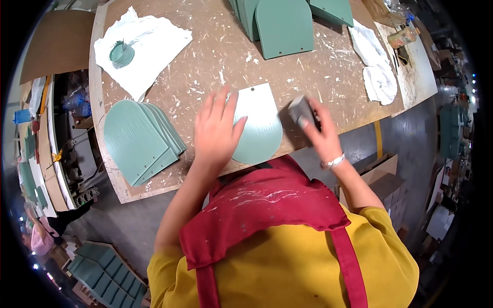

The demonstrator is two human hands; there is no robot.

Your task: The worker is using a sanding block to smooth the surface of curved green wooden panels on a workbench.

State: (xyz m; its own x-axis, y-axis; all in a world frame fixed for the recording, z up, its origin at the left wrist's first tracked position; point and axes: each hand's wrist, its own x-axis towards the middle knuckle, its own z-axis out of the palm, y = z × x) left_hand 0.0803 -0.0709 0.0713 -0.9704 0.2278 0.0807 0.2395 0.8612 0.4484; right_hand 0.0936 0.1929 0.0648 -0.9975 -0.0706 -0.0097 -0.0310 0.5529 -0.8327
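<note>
A pale green panel [258,131] with one rounded end lies flat at the table's near edge, its rounded end toward me. Light glares off its surface, and a small hole shows near its straight far edge. My left hand [218,126] rests flat on the panel's left side, fingers stretched out and hiding part of it. In my right hand [322,131], just right of the panel and apart from it, is a grey block [301,110] that looks like a sanding block. The fingers wrap round it, slightly blurred.
Similar green panels [133,138] lie stacked at the left. More panels [285,28] stand at the far side. A white cloth [159,43] at far left bears a small green-smeared cup [121,54]. Another cloth [380,79] and a bottle [403,37] are at the right.
</note>
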